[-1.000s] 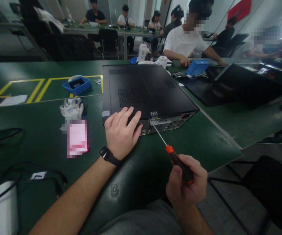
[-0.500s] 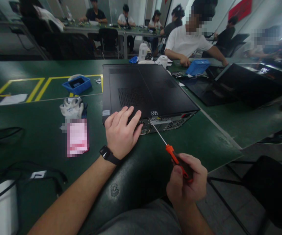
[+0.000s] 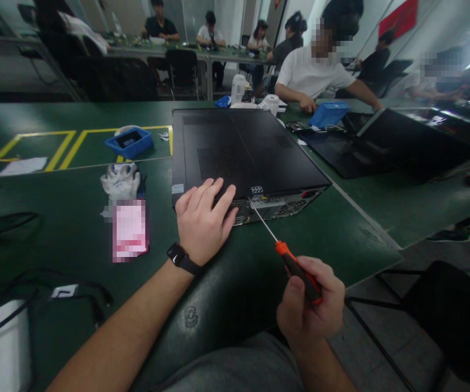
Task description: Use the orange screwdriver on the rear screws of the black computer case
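A black computer case (image 3: 226, 136) lies on its side on the green table, its rear face with ports and a fan grille turned toward me. My left hand (image 3: 206, 220) rests on the near edge of the case, palm down with fingers spread. In my right hand (image 3: 316, 299) is an orange-and-black screwdriver (image 3: 298, 269), gripped by its handle. Its thin shaft points up and left, and the tip meets the upper rim of the rear face, right of my left hand. Whatever screw sits at the tip is too small to make out.
Left of the case lie a grey-white glove (image 3: 122, 182), a pink-edged packet (image 3: 130, 228) and a blue tray (image 3: 130, 142). Black cables (image 3: 83, 291) are at the lower left. To the right stand dark panels (image 3: 418, 141); a person in white (image 3: 314, 73) works behind them.
The screwdriver handle has turned about its axis, so more of its black side faces me. Both hands stay in nearly the same place.
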Motion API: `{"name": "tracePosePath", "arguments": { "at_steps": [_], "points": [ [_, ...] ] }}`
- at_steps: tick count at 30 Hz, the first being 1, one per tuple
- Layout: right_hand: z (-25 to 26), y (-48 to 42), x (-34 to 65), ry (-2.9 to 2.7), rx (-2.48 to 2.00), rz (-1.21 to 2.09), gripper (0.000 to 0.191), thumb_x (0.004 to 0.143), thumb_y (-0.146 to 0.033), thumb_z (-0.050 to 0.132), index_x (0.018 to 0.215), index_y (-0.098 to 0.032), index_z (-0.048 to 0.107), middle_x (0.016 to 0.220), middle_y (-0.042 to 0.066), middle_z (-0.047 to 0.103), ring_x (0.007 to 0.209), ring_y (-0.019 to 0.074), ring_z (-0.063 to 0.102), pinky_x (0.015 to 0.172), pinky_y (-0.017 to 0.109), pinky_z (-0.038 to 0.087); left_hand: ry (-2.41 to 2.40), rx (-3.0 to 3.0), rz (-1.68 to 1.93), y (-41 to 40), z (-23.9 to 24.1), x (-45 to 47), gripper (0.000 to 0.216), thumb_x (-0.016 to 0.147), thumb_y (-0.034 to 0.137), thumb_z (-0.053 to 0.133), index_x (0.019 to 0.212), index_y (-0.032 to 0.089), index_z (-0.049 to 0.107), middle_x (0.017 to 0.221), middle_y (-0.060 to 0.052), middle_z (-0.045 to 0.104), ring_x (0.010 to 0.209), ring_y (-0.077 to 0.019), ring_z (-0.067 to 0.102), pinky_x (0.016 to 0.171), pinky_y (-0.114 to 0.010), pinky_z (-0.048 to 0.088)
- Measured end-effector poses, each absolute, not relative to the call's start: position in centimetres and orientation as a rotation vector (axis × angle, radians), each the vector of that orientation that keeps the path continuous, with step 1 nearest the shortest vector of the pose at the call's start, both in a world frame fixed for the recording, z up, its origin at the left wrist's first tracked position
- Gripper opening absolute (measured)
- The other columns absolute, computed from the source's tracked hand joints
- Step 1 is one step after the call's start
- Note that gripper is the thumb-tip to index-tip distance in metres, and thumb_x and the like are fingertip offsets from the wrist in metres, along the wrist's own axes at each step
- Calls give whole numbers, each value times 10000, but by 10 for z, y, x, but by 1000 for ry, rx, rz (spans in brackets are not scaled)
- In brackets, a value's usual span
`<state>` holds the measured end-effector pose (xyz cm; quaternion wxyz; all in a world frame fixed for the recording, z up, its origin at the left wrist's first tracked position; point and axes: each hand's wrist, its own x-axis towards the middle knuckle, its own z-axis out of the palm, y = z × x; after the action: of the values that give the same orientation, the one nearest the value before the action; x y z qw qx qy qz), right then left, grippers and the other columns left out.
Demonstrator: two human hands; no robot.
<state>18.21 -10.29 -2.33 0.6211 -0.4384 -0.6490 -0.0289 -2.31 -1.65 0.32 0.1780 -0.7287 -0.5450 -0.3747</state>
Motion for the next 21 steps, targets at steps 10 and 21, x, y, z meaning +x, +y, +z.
{"name": "tracePosePath", "arguments": {
  "at_steps": [10,21],
  "points": [
    [-29,-106,185,-1445,-1100,-104,298,944,-260,635,1230,-180,661,1038,65,723,830,185,733,728,357,621,-1533,-2061,-1063,-16,0,-24,443,960,311,663,1400,261,641,1458,-106,675,1372,-313,609,1139,-499,366],
    [-33,-111,182,-1401,-1183,-87,246,978,-240,623,1211,-179,676,991,44,751,661,126,736,574,244,589,-1522,-2048,-1040,-16,2,-24,413,975,328,659,1379,244,650,1452,-104,680,1370,-302,612,1134,-482,368]
  ]
}}
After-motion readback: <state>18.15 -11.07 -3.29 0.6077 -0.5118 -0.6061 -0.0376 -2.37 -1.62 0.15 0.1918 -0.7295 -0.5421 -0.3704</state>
